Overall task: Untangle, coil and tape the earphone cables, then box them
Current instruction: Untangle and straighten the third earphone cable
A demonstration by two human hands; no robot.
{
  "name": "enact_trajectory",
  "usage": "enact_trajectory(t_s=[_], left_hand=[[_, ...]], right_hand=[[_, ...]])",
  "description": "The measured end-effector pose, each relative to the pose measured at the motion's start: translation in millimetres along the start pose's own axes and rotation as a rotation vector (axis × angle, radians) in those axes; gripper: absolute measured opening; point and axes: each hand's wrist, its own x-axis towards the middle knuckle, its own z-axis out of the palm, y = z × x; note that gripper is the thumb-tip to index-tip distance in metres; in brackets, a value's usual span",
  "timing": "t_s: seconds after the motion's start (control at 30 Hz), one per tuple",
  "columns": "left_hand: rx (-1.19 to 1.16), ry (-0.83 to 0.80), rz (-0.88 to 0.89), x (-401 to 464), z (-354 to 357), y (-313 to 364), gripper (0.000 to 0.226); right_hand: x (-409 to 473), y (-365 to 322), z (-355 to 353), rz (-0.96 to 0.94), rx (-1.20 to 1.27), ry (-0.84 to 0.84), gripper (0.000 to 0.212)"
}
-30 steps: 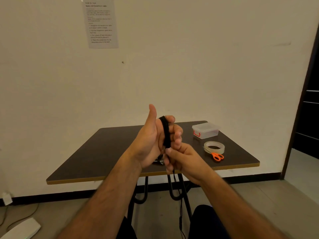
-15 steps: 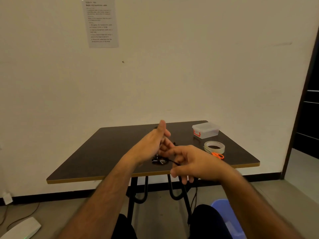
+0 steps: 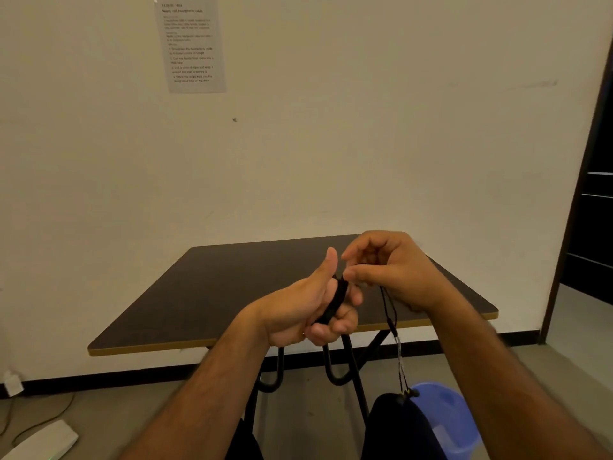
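Nearest: loose tail of the earphone cable (image 3: 393, 322) hangs roughly vertical from the right hand down past the table (image 3: 215, 293) edge, end reaching the knee (image 3: 394, 423) beside a blue bin (image 3: 447, 416) on the floor. Can't see into the bin

Left hand (image 3: 308, 307): thumb up, fingers (image 3: 338, 323) curled round the black coil (image 3: 335, 303). Coil's long axis runs steep, leaning up-right, from the palm toward the right hand

Right hand (image 3: 388, 270): above and right of the left, fingers (image 3: 363, 272) bent, tips pinching the cable right at the coil's top end. Hand blocks the table's far right corner

Both hands held in front of the table's near edge, centre-right

Floor left: white device (image 3: 39, 441), a wire, small wall plug (image 3: 12, 383)

Far: printed sheet (image 3: 190, 44) on the wall, text unreadable; dark doorway (image 3: 593, 194) at right
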Motion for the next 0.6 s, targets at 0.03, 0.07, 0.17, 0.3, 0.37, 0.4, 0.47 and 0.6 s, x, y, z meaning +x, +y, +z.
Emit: enact_trajectory(t_s=[0.03, 0.07, 0.17, 0.3, 0.37, 0.4, 0.47, 0.6], left_hand=[[-0.033, -0.042, 0.000, -0.2, 1.5, -0.4, 0.074], [-0.064, -0.077, 0.010, 0.0, 3.0, -0.7, 0.072], [-0.147, -0.143, 0.080, 0.7, 7.6, 1.3, 0.066], [-0.137, -0.092, 0.228, 2.5, 10.9, 9.1, 0.065], [-0.159, -0.040, 0.297, 3.7, 11.2, 13.0, 0.064], [-0.185, -0.017, 0.322, 4.1, 10.7, 14.8, 0.064], [-0.227, 0.035, 0.363, 4.3, 9.5, 17.9, 0.065], [-0.162, 0.214, 0.401, 5.3, 5.5, 19.2, 0.063]], right_hand=[[-0.3, 2.0, 0.1, -0.015, 0.022, 0.025, 0.016], [-0.2, 4.5, 0.3, -0.024, 0.055, 0.042, 0.016], [0.2, 13.0, 4.2, 0.009, 0.196, 0.075, 0.015], [-6.1, 29.0, 19.2, 0.114, 0.386, 0.071, 0.012], [-14.2, 33.0, 33.1, 0.184, 0.421, 0.048, 0.013], [-18.7, 35.3, 40.5, 0.206, 0.428, 0.034, 0.014], [-25.9, 39.7, 53.9, 0.254, 0.432, 0.023, 0.013], [-35.1, 43.4, 68.2, 0.348, 0.480, -0.004, 0.018]])
